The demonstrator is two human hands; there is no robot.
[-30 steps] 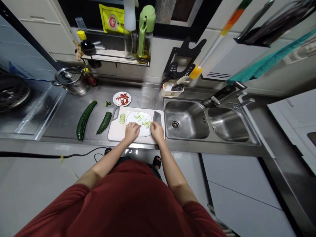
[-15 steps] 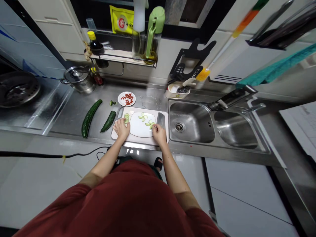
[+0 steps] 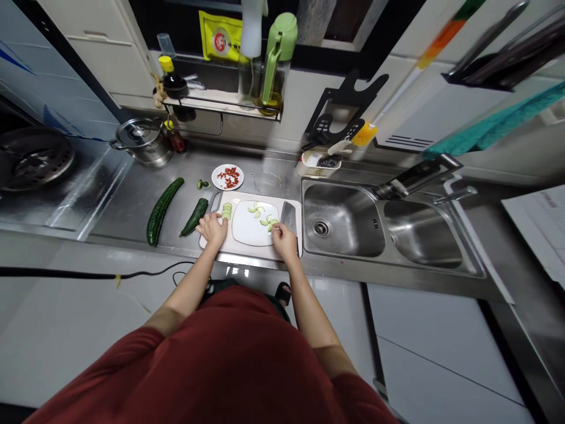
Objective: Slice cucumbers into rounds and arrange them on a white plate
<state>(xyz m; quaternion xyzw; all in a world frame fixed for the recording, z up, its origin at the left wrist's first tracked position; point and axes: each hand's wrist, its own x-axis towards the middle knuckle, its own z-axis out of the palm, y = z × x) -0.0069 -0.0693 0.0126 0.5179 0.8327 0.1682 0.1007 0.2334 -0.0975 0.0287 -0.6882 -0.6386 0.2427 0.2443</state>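
On the cutting board (image 3: pixel 265 251) lies a white plate (image 3: pixel 249 231) with pale green cucumber slices (image 3: pixel 256 208) fanned out at its top and a second cluster of slices (image 3: pixel 267 221) at its right. The fingers of my right hand (image 3: pixel 285 240) are pinched at the edge of that second cluster, on a cucumber slice. My left hand (image 3: pixel 212 228) rests on the board's left side, fingers apart, beside a short row of overlapping slices (image 3: pixel 226 210). A broad knife blade (image 3: pixel 288 214) lies right of the plate, its handle partly behind my right hand.
Left of the board are a cut cucumber (image 3: pixel 195 217), a whole cucumber (image 3: pixel 163 212) and small cucumber ends (image 3: pixel 202 184). Behind it stands a small plate of red pieces (image 3: pixel 228 176). A double sink (image 3: pixel 342 218) is at the right; a lidded pot (image 3: pixel 143 141) stands back left.
My left hand has shifted slightly left, away from the row of slices, showing more of it. My right hand stays at the right-hand cluster on the plate.
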